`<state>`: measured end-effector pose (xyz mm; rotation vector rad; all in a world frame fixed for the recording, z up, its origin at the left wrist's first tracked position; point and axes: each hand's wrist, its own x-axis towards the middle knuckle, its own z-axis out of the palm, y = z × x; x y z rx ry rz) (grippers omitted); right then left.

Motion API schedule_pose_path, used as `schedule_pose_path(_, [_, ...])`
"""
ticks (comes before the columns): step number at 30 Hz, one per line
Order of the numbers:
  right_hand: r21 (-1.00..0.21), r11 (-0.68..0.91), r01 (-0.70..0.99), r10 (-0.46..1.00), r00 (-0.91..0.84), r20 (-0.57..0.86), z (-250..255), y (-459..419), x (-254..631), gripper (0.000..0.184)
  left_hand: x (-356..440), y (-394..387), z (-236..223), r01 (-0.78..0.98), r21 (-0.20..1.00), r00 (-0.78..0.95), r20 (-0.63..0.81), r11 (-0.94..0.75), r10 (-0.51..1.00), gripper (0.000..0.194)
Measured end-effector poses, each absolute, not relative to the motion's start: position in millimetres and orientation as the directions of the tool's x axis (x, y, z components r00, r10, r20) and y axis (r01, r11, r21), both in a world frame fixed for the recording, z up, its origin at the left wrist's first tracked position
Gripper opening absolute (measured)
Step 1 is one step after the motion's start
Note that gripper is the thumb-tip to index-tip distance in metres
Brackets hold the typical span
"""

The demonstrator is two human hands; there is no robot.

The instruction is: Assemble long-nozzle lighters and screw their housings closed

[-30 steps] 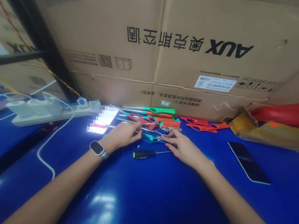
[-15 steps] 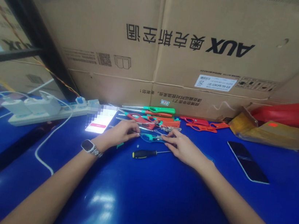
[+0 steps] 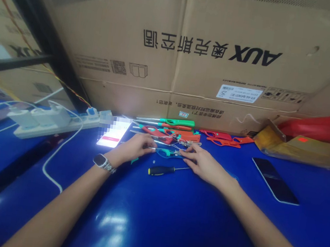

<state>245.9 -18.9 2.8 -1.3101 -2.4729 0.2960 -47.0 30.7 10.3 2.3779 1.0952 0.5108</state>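
An opened long-nosed lighter (image 3: pixel 165 152), with a blue shell and a teal trigger, lies on the blue table between my hands. My left hand (image 3: pixel 138 147) is closed in a pinch around its metal tube, at the left end. On the right, the fingers of my right hand (image 3: pixel 204 160) pinch the lighter's handle end, where small inner parts and thin wires show; my fingertips partly hide them. Just behind are a red lighter (image 3: pixel 158 134), an orange lighter (image 3: pixel 186 135) and a green lighter (image 3: pixel 180 122). A black-and-yellow screwdriver (image 3: pixel 161 171) rests in front of the opened lighter.
Red and orange lighter shells (image 3: pixel 221 136) lie behind my right hand. A dark phone (image 3: pixel 275 181) is at right, and a lit phone (image 3: pixel 111 136) at left. A white power strip (image 3: pixel 58 125) with cables stands farther left. A large cardboard box (image 3: pixel 195 75) closes off the back.
My left hand has lowered slightly and shifted left, its fingers now nearer the tube of the opened lighter. My right hand keeps its pinch. The view has shifted a little.
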Motion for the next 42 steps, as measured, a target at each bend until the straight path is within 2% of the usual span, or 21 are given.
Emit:
schedule_pose_path(7, [-0.241,0.542,0.805,0.838,-0.494,0.232,22.3,-29.3,239.7,0.028,-47.0,30.8,9.4,0.581,0.542,0.630,0.173,-0.607,0.757,0.013])
schedule_pose_path(9, [-0.265,0.541,0.799,0.839,-0.487,0.245,31.5,-26.5,231.3,0.028,-47.1,31.1,8.5,0.573,0.539,0.638,0.180,-0.618,0.749,0.012])
schedule_pose_path(11, [-0.341,0.553,0.760,0.833,-0.505,0.226,39.2,-17.0,219.1,0.026,-47.1,31.8,7.2,0.568,0.531,0.646,0.186,-0.629,0.741,0.012])
schedule_pose_path(14, [-0.452,0.575,0.682,0.802,-0.580,0.144,47.0,7.4,197.2,0.021,-47.0,32.9,5.5,0.561,0.520,0.655,0.195,-0.643,0.730,0.011])
schedule_pose_path(17, [-0.450,0.545,0.707,0.773,-0.632,-0.058,52.8,32.3,176.3,0.018,-46.3,32.9,5.7,0.575,0.510,0.650,0.189,-0.640,0.736,0.011])
schedule_pose_path(20, [-0.368,0.555,0.746,0.747,-0.642,-0.174,59.1,46.7,159.8,0.016,-44.8,32.2,6.9,0.590,0.506,0.644,0.176,-0.629,0.745,0.009])
schedule_pose_path(25, [-0.266,0.602,0.753,0.702,-0.658,-0.271,65.8,51.3,146.5,0.021,-43.7,31.3,7.4,0.608,0.535,0.610,0.157,-0.586,0.777,0.008])
schedule_pose_path(35, [-0.270,0.634,0.725,0.732,-0.675,-0.093,55.7,32.3,161.2,0.014,-46.5,31.3,7.9,0.581,0.572,0.612,0.163,-0.579,0.774,0.007])
schedule_pose_path(42, [-0.256,0.621,0.740,0.772,-0.635,0.038,49.7,23.2,163.1,0.006,-46.2,32.2,4.7,0.562,0.593,0.599,0.189,-0.577,0.778,0.013])
